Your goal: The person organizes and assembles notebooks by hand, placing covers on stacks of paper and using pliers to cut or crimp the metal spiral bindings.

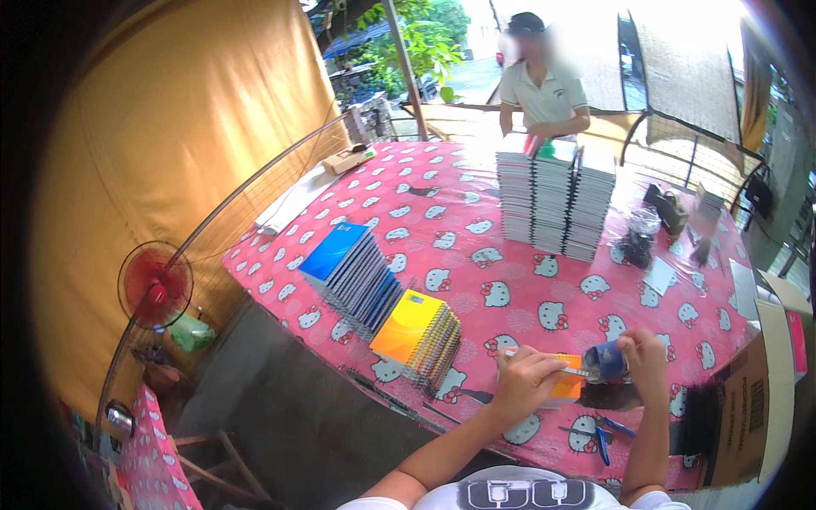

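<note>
On the near edge of the pink table an orange notebook lies between my hands. My left hand is over its left side, fingers closed on a thin pale strip. Fingers closed, my right hand grips a dark blue, curved, roll-like piece just above the notebook; its exact kind is unclear. The strip runs from my left fingers toward this piece. A dark, shiny bundle lies beside the notebook, under my right hand. Blue-handled pliers rest closer to me.
Stacks of yellow and blue spiral notebooks stand to the left. Tall stacks of spiral-bound books stand farther back, before another person. A cardboard box with black bristle-like material sits right; a red fan is far left.
</note>
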Available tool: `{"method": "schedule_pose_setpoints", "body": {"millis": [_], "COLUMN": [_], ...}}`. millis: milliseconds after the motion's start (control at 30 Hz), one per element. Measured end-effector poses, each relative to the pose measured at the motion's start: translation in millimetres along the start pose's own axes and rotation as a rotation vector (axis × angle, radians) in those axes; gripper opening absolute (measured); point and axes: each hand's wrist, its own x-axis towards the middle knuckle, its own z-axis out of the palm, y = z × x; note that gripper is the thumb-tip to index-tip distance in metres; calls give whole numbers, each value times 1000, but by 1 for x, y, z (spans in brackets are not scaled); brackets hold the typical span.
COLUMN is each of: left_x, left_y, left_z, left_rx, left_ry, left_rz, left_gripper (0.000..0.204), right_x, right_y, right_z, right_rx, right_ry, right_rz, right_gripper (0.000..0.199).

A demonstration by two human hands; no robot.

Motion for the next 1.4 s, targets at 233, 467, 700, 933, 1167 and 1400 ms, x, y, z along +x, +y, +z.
{"method": "schedule_pose_setpoints", "body": {"millis": [233,467,700,933,1167,1400], "left_x": [3,11,19,23,4,-10], "left_y": [-3,-6,-22,-11,-27,-40], "left_z": [-3,5,12,-1,-7,-12], "left_rx": [-46,-9,-62,-15,-593,-865], "left_ry": [-45,-45,-81,-97,68,110], "left_rz": [-29,22,-47,-84,-481,-613], "left_gripper": [21,32,24,37,31,29], "right_x": [0,19,24,47,69,86], "right_y": [126,143,67,46,28,17], "right_z": [20,17,14,10,33,47], "right_rx": [-277,-390,866,348,78,68], "right_ry": [-266,-310,-313,-391,-246,-300], "right_rz": [119,77,-208,-155,-247,-250], "right_gripper": [57,41,40,46,43,50]}}
